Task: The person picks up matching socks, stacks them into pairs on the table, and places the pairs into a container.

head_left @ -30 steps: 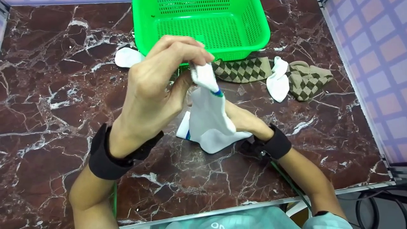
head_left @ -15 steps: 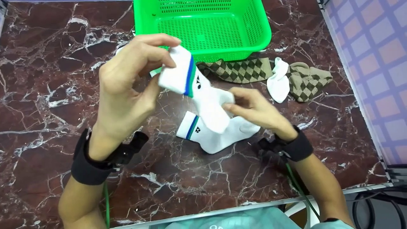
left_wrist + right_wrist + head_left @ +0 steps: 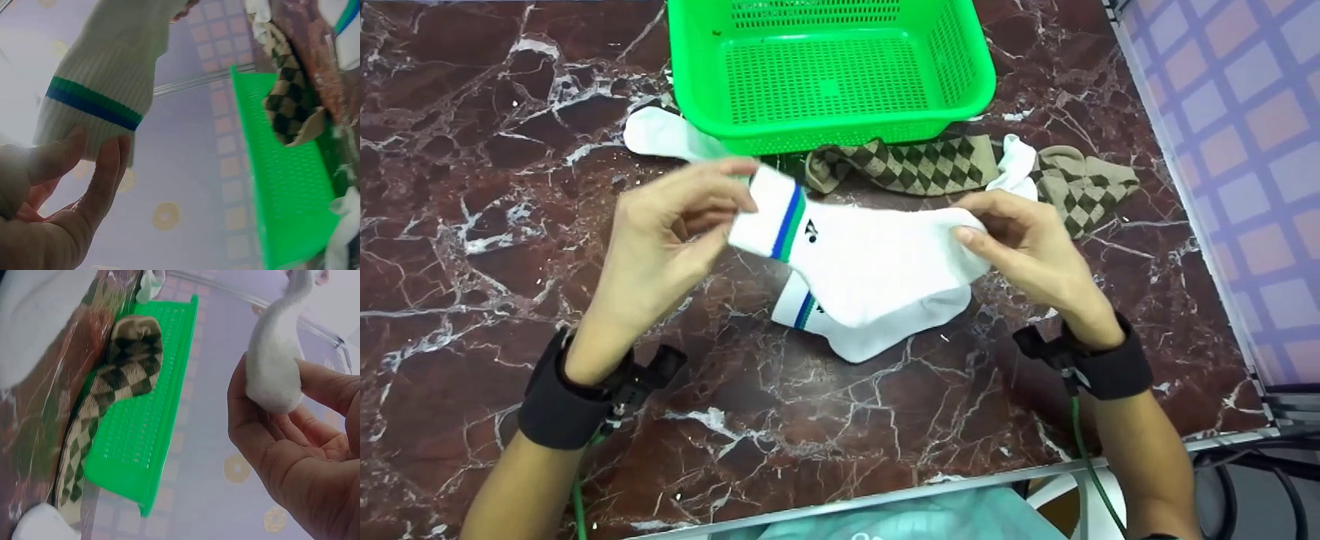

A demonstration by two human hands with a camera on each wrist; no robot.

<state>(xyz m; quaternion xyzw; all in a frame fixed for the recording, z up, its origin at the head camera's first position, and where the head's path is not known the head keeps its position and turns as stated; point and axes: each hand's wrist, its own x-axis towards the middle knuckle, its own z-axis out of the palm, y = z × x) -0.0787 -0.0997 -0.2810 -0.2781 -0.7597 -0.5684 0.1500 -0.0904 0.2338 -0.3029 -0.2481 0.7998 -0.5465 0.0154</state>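
Note:
Stretched between both hands is a white sock [image 3: 877, 255] with a blue and green band and a small black logo. My left hand [image 3: 675, 240] pinches its cuff, thumb on one side and fingers on the other, as the left wrist view also shows. The toe end is pinched by my right hand [image 3: 1035, 251]; in the right wrist view the rounded white toe [image 3: 275, 382] sits between thumb and fingers. Beneath the held sock, a matching white sock [image 3: 862, 345] lies flat on the table, partly covered by it.
A green plastic basket [image 3: 832, 139] stands at the back of the marble-patterned table [image 3: 780, 450]. Along its front lie a brown argyle sock [image 3: 937, 165] and, at left, a white sock [image 3: 656, 133]. Another white sock [image 3: 1014, 161] and a bunched argyle sock [image 3: 1084, 187] lie to the right.
The held sock has swung from hanging on end to lying stretched sideways. My right hand has moved right and now pinches the toe; my left hand has lowered with the cuff.

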